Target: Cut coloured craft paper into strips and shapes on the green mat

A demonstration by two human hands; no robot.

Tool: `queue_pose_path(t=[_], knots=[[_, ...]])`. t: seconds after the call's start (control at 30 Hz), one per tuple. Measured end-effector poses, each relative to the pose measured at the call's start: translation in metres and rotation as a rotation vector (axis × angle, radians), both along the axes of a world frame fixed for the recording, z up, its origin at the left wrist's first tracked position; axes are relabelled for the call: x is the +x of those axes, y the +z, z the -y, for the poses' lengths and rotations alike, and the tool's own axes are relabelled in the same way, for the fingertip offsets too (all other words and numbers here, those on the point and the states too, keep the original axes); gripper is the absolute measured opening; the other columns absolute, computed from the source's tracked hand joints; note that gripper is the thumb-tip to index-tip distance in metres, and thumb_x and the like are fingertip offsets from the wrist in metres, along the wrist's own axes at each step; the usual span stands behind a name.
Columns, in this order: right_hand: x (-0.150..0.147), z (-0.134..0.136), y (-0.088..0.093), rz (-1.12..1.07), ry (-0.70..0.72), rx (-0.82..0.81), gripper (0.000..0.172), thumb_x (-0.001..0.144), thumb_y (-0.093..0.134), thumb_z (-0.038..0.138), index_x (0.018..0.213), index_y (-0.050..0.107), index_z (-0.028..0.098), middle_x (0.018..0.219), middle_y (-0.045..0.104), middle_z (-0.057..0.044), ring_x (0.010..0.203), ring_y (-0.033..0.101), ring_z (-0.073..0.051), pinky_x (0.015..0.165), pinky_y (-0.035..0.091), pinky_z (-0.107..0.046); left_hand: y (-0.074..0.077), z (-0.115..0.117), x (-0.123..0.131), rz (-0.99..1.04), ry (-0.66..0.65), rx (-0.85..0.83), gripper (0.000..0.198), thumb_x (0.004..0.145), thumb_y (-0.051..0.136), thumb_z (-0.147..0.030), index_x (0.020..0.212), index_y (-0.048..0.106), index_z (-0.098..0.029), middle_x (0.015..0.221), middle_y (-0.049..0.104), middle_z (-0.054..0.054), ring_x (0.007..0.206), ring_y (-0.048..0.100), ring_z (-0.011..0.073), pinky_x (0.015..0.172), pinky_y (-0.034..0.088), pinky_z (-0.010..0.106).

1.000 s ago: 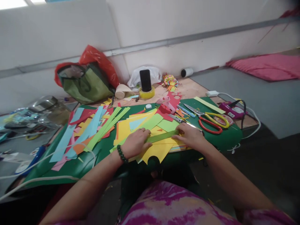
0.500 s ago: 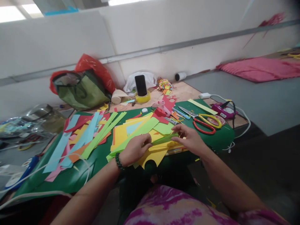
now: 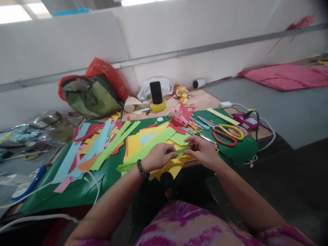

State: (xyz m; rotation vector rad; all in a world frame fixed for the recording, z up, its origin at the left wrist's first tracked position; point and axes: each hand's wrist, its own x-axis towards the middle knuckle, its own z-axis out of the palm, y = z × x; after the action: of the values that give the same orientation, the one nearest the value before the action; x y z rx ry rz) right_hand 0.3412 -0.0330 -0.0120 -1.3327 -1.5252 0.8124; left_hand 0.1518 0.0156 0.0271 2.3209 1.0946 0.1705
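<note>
My left hand (image 3: pixel 158 160), with a dark bead bracelet at the wrist, pinches one end of a narrow green paper strip (image 3: pixel 182 150). My right hand (image 3: pixel 203 150) pinches the other end. The strip is lifted a little above a pile of yellow and light green paper sheets (image 3: pixel 153 141) lying on a dark green mat (image 3: pixel 77 189). The two hands are close together over the mat's near edge.
Long blue, green and red paper strips (image 3: pixel 97 145) lie at the left. Red and yellow scissors (image 3: pixel 225 133), a pink glue gun (image 3: pixel 178 114) and a phone on a tape roll (image 3: pixel 156 94) sit behind. A green bag (image 3: pixel 89 95) stands at the back left. White cables (image 3: pixel 51 184) cross the mat's left side.
Both hands lifted the green strip off the pile and moved closer together, so less of the strip shows between them. The view shifted slightly.
</note>
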Motion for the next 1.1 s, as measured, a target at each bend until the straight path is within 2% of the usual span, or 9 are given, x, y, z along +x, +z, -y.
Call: queue_pose_path(t=[0.07,0.2,0.3,0.4,0.5,0.63,0.73,0.97,1.1], knots=[[0.001,-0.006,-0.006,0.099,-0.004,-0.018,0.028,0.070,0.066,0.025,0.097,0.061,0.020,0.068,0.058,0.004,0.058,0.054,-0.013,0.056,0.045,-0.026,-0.006,-0.002,-0.001,-0.088,0.012,0.152,0.014,0.086,0.056,-0.024,0.087,0.068,-0.016,0.081,0.064,0.003,0.078,0.058,0.0182,0.072,0.045,0.029],[0.001,-0.014,-0.020,0.309,-0.018,0.010,0.028,0.072,0.059,0.016,0.099,0.060,0.019,0.069,0.057,0.004,0.057,0.052,-0.013,0.057,0.045,-0.027,-0.020,0.008,-0.003,-0.203,-0.017,0.497,0.040,0.091,0.051,-0.024,0.129,0.056,-0.015,0.114,0.060,0.015,0.105,0.054,0.0286,0.090,0.043,0.042],[0.001,-0.014,-0.027,0.365,-0.007,0.076,0.030,0.076,0.057,0.017,0.105,0.059,0.019,0.075,0.061,0.000,0.060,0.054,-0.014,0.060,0.047,-0.028,-0.033,0.026,-0.003,-0.258,-0.133,0.512,0.063,0.093,0.045,-0.051,0.143,0.042,-0.011,0.124,0.056,0.020,0.112,0.052,0.0327,0.094,0.041,0.047],[0.002,-0.013,-0.031,0.395,-0.010,0.110,0.032,0.078,0.055,0.018,0.110,0.058,0.019,0.082,0.063,-0.003,0.063,0.057,-0.016,0.061,0.049,-0.030,-0.048,0.042,-0.001,-0.249,-0.208,0.521,0.100,0.081,0.028,-0.082,0.148,0.034,-0.008,0.146,0.043,0.022,0.135,0.035,0.0366,0.110,0.026,0.053],[0.002,-0.012,-0.032,0.402,-0.015,0.100,0.034,0.080,0.054,0.019,0.114,0.057,0.018,0.084,0.064,-0.005,0.064,0.058,-0.017,0.060,0.050,-0.031,-0.058,0.049,0.003,-0.231,-0.207,0.527,0.114,0.072,0.012,-0.089,0.151,0.029,-0.008,0.156,0.031,0.018,0.145,0.021,0.0350,0.116,0.010,0.053],[0.002,-0.011,-0.032,0.402,-0.012,0.068,0.037,0.081,0.053,0.020,0.118,0.055,0.017,0.085,0.064,-0.006,0.066,0.059,-0.019,0.061,0.051,-0.032,-0.059,0.052,0.006,-0.217,-0.163,0.511,0.117,0.071,0.012,-0.091,0.149,0.032,-0.007,0.154,0.033,0.019,0.144,0.025,0.0347,0.117,0.010,0.053],[0.002,-0.011,-0.034,0.464,-0.004,0.094,0.039,0.081,0.051,0.019,0.120,0.054,0.018,0.086,0.065,-0.006,0.069,0.061,-0.020,0.065,0.051,-0.033,-0.056,0.054,-0.002,-0.232,-0.133,0.514,0.114,0.072,0.017,-0.090,0.148,0.035,-0.007,0.152,0.037,0.020,0.143,0.028,0.0357,0.117,0.012,0.055],[0.006,-0.012,-0.040,0.589,-0.004,0.182,0.043,0.082,0.050,0.019,0.124,0.052,0.021,0.093,0.067,-0.007,0.079,0.065,-0.022,0.071,0.053,-0.035,-0.054,0.058,-0.063,-0.286,-0.014,0.501,0.108,0.076,0.022,-0.087,0.149,0.034,-0.009,0.151,0.038,0.020,0.140,0.034,0.0352,0.116,0.014,0.057],[0.005,-0.011,-0.038,0.671,-0.017,0.173,0.043,0.083,0.049,0.019,0.126,0.053,0.021,0.105,0.068,-0.010,0.084,0.067,-0.024,0.071,0.054,-0.037,-0.053,0.059,-0.101,-0.362,0.038,0.525,0.103,0.078,0.027,-0.085,0.151,0.030,-0.012,0.150,0.039,0.020,0.139,0.035,0.0357,0.113,0.018,0.060]])
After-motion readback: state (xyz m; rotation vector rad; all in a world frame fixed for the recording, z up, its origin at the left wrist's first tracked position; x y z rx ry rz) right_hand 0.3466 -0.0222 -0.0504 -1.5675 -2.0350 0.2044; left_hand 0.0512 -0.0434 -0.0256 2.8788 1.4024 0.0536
